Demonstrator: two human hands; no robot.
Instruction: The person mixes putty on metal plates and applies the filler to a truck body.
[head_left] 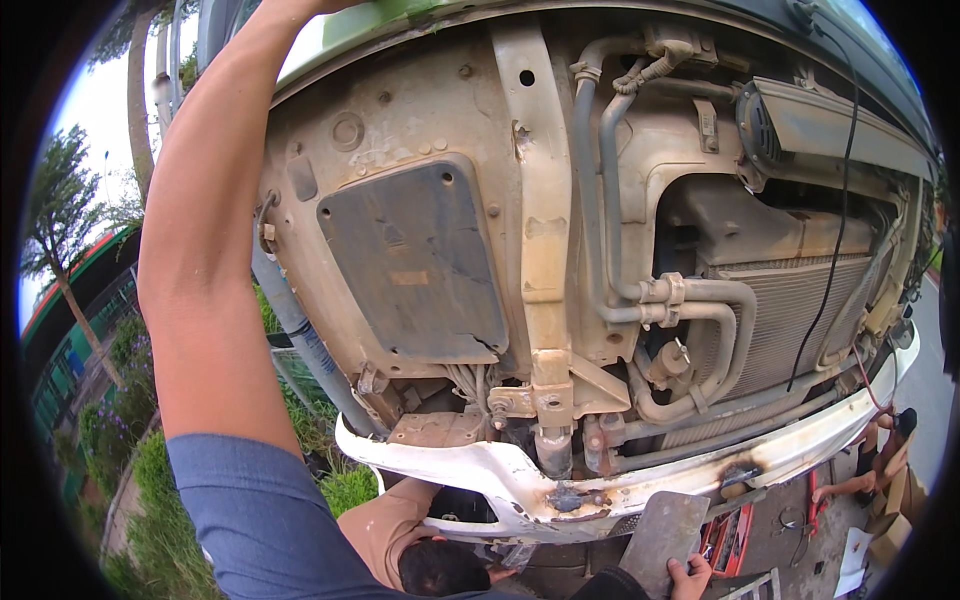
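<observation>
My left arm reaches up along the left side to the raised green-and-white panel of a vehicle. Only the edge of my left hand shows at the top border, and its fingers are out of the picture. Low in the view, my right hand grips the lower corner of a flat grey metal plate, thumb on its face. The plate stands tilted just in front of the white bumper. Behind the bumper lies the exposed vehicle front, with a dark cover panel and bent metal pipes.
A radiator sits at the right, with a black cable hanging before it. A person crouches under the bumper's left part. Another person's hand holds a red tool at right, near a red toolbox and cardboard boxes.
</observation>
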